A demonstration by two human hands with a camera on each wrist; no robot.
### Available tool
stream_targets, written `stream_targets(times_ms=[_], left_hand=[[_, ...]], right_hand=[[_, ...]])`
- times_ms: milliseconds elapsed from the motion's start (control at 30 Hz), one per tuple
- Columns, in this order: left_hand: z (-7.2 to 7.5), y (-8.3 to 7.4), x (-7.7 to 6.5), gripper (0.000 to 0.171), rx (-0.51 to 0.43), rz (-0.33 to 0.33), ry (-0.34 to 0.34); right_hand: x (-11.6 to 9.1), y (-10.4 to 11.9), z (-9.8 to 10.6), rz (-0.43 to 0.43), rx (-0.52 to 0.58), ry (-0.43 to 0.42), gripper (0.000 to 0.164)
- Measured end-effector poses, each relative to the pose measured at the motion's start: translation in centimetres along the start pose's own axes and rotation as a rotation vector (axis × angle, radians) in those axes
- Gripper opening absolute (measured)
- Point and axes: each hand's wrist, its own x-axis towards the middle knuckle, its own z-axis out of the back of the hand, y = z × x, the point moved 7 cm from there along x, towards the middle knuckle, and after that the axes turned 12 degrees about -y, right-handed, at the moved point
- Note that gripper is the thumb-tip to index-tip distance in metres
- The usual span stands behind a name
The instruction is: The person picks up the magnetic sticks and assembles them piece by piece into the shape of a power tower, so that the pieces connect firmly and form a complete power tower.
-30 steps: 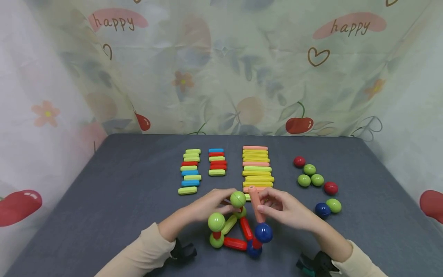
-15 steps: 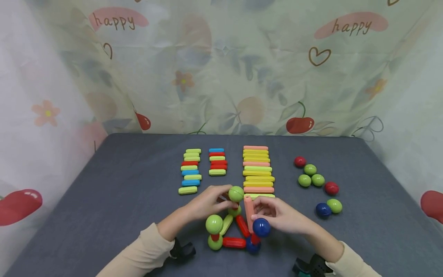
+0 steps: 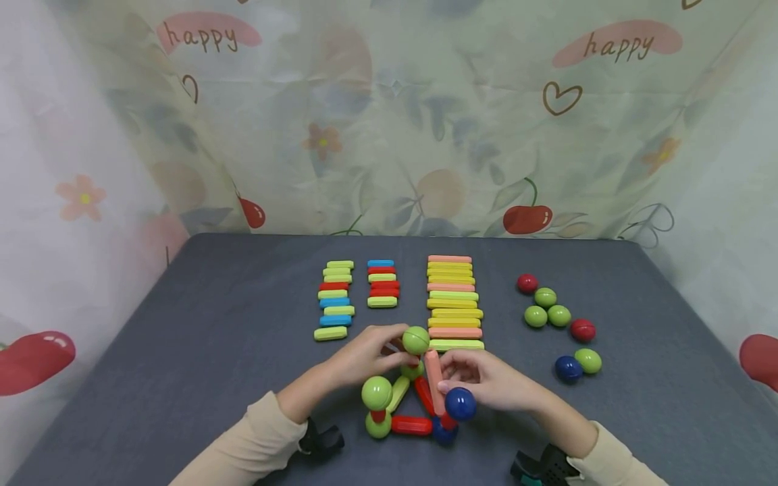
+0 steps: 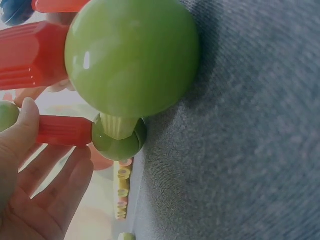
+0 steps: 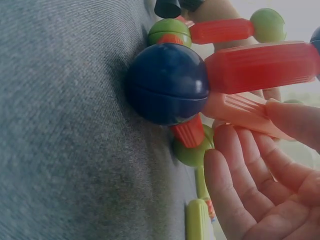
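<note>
A triangular magnetic frame of rods and balls stands on the near table. Its base has red rods [image 3: 412, 425], a green rod [image 3: 398, 393], green balls [image 3: 378, 424] and a lower blue ball [image 5: 167, 84]. Short red uprights carry an upper blue ball [image 3: 460, 403] and upper green balls [image 3: 376, 393]. My left hand [image 3: 369, 356] pinches the rear red upright [image 4: 65, 131] below its ball. My right hand [image 3: 489, 379] pinches a longer pink rod [image 3: 434, 383], which slants beside the lower blue ball; whether they touch is hidden.
Beyond the hands lie a left row of short rods [image 3: 335, 320], a middle row [image 3: 382, 302] and longer yellow, pink and green rods [image 3: 454, 314]. Loose red, green and blue balls [image 3: 568, 369] sit at the right. A patterned curtain [image 3: 389, 135] hangs behind the table.
My right hand has brought the pink rod left and down from the upper blue ball toward the lower one. The frame shifted slightly left, and my left hand stayed on the rear upright.
</note>
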Motion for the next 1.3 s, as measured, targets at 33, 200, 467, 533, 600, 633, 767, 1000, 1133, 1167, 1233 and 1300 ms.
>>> stream_targets(times_ms=[33,200,467,533,600,633,767,1000,1133,1167,1233,1300], left_hand=[[0.0,-0.02,0.01,0.017,-0.001,0.003,0.001],[0.04,0.03,0.05,0.017,0.004,0.008,-0.007],[0.14,-0.16,0.0,0.017,0.033,-0.016,-0.021],[0.11,-0.18,-0.02,0.018,0.03,-0.012,-0.007],[0.02,-0.17,-0.08,0.021,0.028,-0.007,0.017],[-0.03,-0.15,-0.1,0.022,0.028,-0.005,0.029],[-0.21,-0.03,-0.19,0.026,0.029,0.002,0.061],[-0.24,-0.1,-0.2,0.026,0.036,0.002,0.056],[-0.15,-0.11,-0.23,0.025,0.048,0.002,0.044],[-0.11,-0.07,-0.25,0.025,0.053,0.003,0.04],[-0.04,0.02,-0.28,0.024,0.063,0.001,0.032],[0.05,0.13,-0.32,0.024,0.071,0.001,0.022]], right_hand=[[0.0,0.04,0.02,0.001,-0.006,-0.002,0.03],[0.09,0.36,0.0,0.017,-0.038,-0.004,0.027],[0.27,0.76,-0.14,0.043,-0.065,0.022,0.025],[0.31,0.75,-0.17,0.042,-0.072,0.025,0.025],[0.35,0.74,-0.21,0.041,-0.082,0.027,0.025],[0.36,0.76,-0.23,0.041,-0.086,0.029,0.024],[0.41,0.82,-0.29,0.041,-0.106,0.027,0.024],[0.31,0.8,-0.28,0.039,-0.105,0.024,0.024],[0.31,0.79,-0.28,0.035,-0.1,0.022,0.024],[0.31,0.8,-0.29,0.035,-0.098,0.021,0.024],[0.34,0.79,-0.31,0.033,-0.09,0.022,0.024],[0.33,0.82,-0.27,0.038,-0.083,0.021,0.024]])
